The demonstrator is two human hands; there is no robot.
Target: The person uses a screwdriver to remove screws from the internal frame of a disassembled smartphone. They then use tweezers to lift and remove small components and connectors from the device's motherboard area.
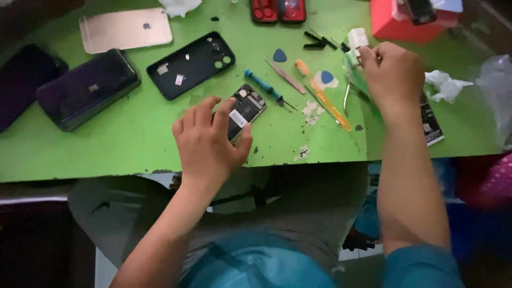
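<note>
Green table [133, 138] — left hand [208, 141] fingers grasp opened phone [244, 109] (half hidden); right hand [392, 72] grip unclear.

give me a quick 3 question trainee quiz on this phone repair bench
1. True or false: the left hand rests on the opened phone.
2. Which tool lies just right of that phone? A) blue-handled screwdriver B) hammer C) scissors
3. Fill in: the work surface is a ____ table.

Key: 1 true; 2 A; 3 green. The right hand reaches among small items further right; what it grips is unclear.
</note>
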